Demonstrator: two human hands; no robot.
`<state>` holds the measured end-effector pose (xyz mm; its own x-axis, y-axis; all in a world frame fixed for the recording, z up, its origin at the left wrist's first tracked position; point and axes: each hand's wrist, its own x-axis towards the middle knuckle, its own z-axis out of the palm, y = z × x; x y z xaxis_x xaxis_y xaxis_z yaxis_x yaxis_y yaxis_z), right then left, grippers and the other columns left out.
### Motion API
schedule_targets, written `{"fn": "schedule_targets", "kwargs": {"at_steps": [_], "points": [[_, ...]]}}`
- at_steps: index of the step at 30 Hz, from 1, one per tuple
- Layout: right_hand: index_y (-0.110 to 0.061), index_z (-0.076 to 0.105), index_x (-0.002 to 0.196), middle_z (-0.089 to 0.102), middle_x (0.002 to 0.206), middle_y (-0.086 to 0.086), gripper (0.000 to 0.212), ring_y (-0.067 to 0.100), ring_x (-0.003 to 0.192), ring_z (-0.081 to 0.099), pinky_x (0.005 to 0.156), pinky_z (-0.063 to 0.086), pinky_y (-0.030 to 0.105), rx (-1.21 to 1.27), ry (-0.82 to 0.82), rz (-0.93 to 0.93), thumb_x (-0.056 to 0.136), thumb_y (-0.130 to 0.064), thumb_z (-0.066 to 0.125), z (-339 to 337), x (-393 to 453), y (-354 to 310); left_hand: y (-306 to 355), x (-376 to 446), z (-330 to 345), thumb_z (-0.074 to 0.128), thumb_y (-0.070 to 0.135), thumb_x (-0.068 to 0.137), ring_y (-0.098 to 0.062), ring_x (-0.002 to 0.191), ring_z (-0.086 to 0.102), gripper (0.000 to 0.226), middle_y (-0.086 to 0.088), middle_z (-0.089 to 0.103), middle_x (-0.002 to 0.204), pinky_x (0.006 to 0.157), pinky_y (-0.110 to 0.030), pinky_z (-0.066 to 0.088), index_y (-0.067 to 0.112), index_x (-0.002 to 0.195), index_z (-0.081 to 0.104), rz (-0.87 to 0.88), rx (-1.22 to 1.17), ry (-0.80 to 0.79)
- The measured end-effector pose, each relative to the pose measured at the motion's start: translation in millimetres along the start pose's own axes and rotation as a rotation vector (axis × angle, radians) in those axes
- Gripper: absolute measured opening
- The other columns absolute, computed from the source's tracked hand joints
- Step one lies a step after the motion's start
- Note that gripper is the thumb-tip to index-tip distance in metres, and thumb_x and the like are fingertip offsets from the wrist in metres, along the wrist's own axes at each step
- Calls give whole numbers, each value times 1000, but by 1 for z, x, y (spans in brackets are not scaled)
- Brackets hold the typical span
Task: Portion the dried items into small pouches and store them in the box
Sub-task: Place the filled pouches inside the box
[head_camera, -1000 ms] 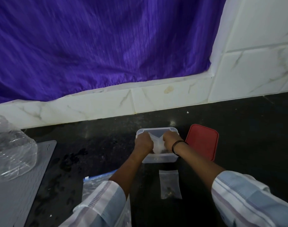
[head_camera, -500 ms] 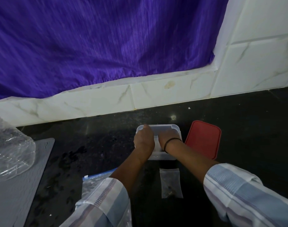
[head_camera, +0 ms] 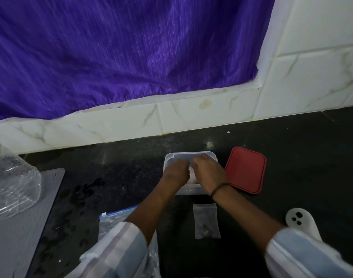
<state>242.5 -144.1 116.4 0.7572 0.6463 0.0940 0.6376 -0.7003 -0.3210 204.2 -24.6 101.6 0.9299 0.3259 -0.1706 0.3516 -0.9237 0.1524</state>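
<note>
Over the clear rectangular plastic box [head_camera: 189, 155] on the black tabletop [head_camera: 292, 153]: left hand [head_camera: 176, 172], right hand [head_camera: 208, 173], both curled, apparently pressing a small clear pouch [head_camera: 191, 173] inside; another filled pouch [head_camera: 206, 222] nearer, lengthwise toward the body.

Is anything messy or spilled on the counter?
Yes. Dark smudges or crumbs are scattered over the black counter left of the clear box. A white speck lies near the wall.
</note>
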Motion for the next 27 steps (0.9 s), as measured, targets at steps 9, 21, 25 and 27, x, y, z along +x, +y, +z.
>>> {"fn": "schedule_targets", "kwargs": {"at_steps": [9,21,25,27], "points": [[-28,50,74,51,74,-10,23,3,66,48,55,34,20,333,-74,278,91,-42,58,45,-138,46,7,-122,37,61,18,92,-2,75,58,6,11,64,86,68,-11,45,22,90,65,122,-563,402],[-21,61,79,64,79,-7,11,10,74,60,61,41,17,491,-178,436,86,-24,69,60,-135,37,10,-142,97,58,0,88,-11,98,67,28,5,72,103,86,-18,52,21,104,69,-239,-1112,-21],[-21,59,76,64,77,-6,16,8,74,61,64,43,16,674,-37,425,86,-10,65,54,-144,29,9,-150,91,58,2,94,-16,100,69,26,4,73,104,89,-34,58,23,106,68,-329,-1325,-25],[-20,58,78,65,77,-2,17,7,73,62,67,49,26,742,42,403,86,-6,63,43,-146,24,7,-151,87,59,6,95,-15,99,69,23,7,73,101,89,-38,59,25,104,68,-330,-1348,38]]}}
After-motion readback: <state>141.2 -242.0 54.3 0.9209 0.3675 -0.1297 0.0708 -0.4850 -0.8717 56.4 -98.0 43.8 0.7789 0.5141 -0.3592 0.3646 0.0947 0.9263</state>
